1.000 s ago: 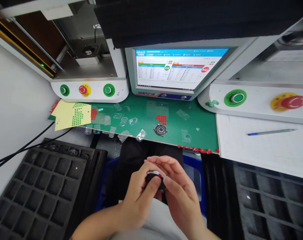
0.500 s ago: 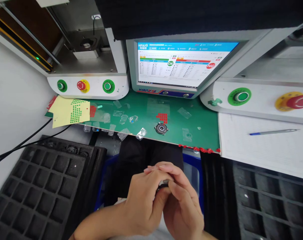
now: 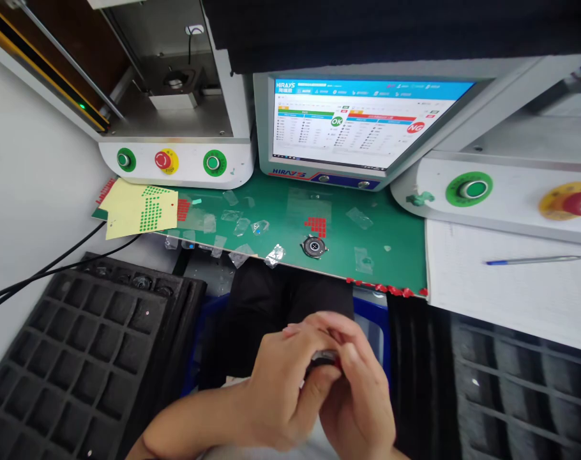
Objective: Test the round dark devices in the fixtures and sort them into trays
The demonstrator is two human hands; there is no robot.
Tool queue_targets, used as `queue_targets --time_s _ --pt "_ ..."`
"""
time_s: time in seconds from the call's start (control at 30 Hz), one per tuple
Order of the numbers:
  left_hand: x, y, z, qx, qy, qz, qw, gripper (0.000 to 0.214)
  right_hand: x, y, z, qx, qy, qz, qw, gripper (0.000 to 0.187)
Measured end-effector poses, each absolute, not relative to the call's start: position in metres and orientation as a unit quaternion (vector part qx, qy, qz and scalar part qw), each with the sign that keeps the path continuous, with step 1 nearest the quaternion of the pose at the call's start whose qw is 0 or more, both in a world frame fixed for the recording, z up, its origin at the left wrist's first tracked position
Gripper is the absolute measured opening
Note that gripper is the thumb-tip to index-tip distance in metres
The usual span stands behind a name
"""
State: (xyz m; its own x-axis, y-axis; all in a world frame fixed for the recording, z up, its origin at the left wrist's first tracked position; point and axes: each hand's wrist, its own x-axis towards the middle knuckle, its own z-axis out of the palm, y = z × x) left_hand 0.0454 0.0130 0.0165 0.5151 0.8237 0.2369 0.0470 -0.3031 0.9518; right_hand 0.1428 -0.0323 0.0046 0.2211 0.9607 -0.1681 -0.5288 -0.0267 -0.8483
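Observation:
Both of my hands meet low in the middle, over my lap, below the green mat [image 3: 290, 223]. My left hand [image 3: 283, 386] and my right hand [image 3: 362, 399] are closed together round a small round black part [image 3: 325, 361] with a bit of red on it, mostly hidden by my fingers. A second round metal part [image 3: 314, 246] lies on the mat near its front edge, beside a patch of red stickers [image 3: 316, 225].
A black foam compartment tray [image 3: 80, 358] sits at lower left, another black tray [image 3: 511, 390] at lower right. A yellow sheet of green dot stickers [image 3: 140, 207] lies on the mat's left. Behind stand a monitor [image 3: 357, 124] and two machines with green and red buttons. A pen [image 3: 532, 260] rests on white paper.
My hands have closed tighter round the black part and drifted slightly right and lower. The view has shifted a little.

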Motion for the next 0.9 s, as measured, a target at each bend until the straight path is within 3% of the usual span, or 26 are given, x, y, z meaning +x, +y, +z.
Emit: queue_targets --time_s 0.13,0.23,0.37,0.5,0.7,0.9 --pt "0.048 0.012 0.019 0.381 0.289 0.344 0.808 0.033 0.149 -0.039 0.005 -0.467 -0.371 0.479 0.644 0.059" --pt "0.049 0.012 0.021 0.22 0.241 0.306 0.894 0.034 0.156 -0.039 0.005 -0.457 -0.465 0.376 0.659 0.064" --pt "0.048 0.011 0.023 0.16 0.228 0.27 0.922 0.037 0.169 -0.036 0.0 -0.387 -0.53 0.388 0.647 0.075" --pt "0.048 0.009 0.024 0.128 0.24 0.26 0.927 0.043 0.181 -0.03 -0.007 -0.336 -0.557 0.391 0.65 0.064" --pt "0.049 0.003 0.025 0.083 0.263 0.261 0.925 0.042 0.185 -0.022 -0.005 -0.313 -0.567 0.398 0.65 0.031" --pt "0.051 0.0 0.021 0.04 0.276 0.291 0.915 0.042 0.184 -0.023 -0.008 -0.362 -0.583 0.371 0.626 0.038"
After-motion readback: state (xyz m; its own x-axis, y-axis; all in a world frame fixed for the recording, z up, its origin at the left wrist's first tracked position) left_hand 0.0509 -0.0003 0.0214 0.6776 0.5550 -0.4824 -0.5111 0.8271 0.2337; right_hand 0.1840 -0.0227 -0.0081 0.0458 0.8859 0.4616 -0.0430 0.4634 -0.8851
